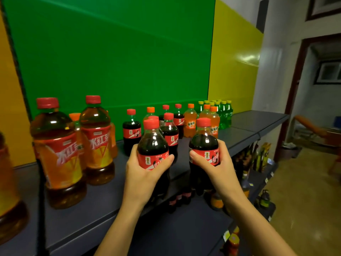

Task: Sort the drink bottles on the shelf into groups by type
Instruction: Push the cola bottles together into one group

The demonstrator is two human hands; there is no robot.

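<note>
My left hand (142,174) grips a small cola bottle (152,143) with a red cap and red label, held above the front of the dark shelf (245,130). My right hand (214,167) grips a second cola bottle (203,139) of the same kind, a little to the right. Behind them several more cola bottles (131,130) stand on the shelf. Orange soda bottles (190,121) stand further right, and green soda bottles (224,113) cluster at the back right. Two large iced tea bottles (59,145) with red caps stand at the left.
A green back panel (114,52) rises behind the shelf, with a yellow panel (234,67) to its right. Lower shelves (258,174) at the right hold other goods. Another large tea bottle (7,182) sits at the far left edge. A doorway and open floor lie at the right.
</note>
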